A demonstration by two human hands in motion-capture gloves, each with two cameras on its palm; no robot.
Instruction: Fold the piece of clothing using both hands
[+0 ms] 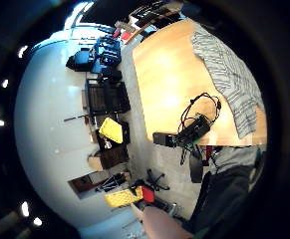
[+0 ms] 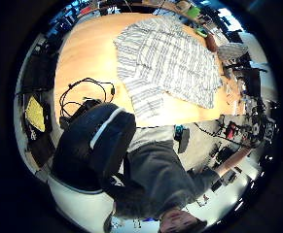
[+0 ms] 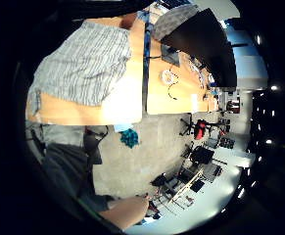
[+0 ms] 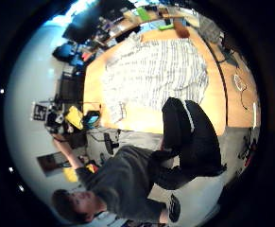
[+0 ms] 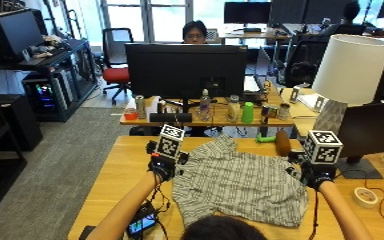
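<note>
A grey-and-white striped shirt (image 5: 242, 184) lies spread flat on the wooden table (image 5: 122, 172), in front of the person, its collar toward the far edge and its hem near the person's head. The left hand (image 5: 163, 167) is raised over the table just left of the shirt; the right hand (image 5: 315, 176) is raised just beyond the shirt's right edge. Neither grasps the cloth, and I cannot tell whether their fingers are curled or straight. A black device with a lit screen (image 5: 142, 224) and cables lies on the table's near left.
</note>
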